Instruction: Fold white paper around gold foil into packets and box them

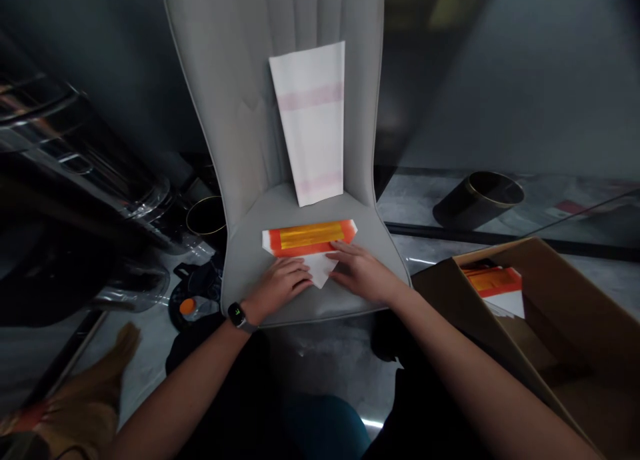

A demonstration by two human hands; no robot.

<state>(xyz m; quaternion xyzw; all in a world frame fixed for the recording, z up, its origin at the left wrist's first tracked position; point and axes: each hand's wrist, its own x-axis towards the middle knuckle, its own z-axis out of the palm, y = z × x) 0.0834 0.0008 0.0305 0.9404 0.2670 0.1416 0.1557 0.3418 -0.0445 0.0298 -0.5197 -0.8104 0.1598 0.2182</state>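
Grey chair (pixel 377 237), dim rm. Folded orange/white paper (pixel 313 237) lies on seat. L hand (pixel 283 283) (w/ watch (pixel 237 315)) & R hand (pixel 360 273) rest on it, fingers laid out loosely, not clenched. White sheet (pixel 315 137) w/ faint pink bands leans vs. backrest (pixel 225 80). To R, cardboard box (pixel 575 287) w/ similar pcs (pixel 495 290); blk bin (pixel 453 207) beyond.

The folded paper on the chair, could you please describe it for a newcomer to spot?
Find the grey chair: on its seat, both hands touch the folded paper. Orange-and-gold banding distinguishes it from the pink-striped sheet behind; lying outside the box, from the similar paper inside.
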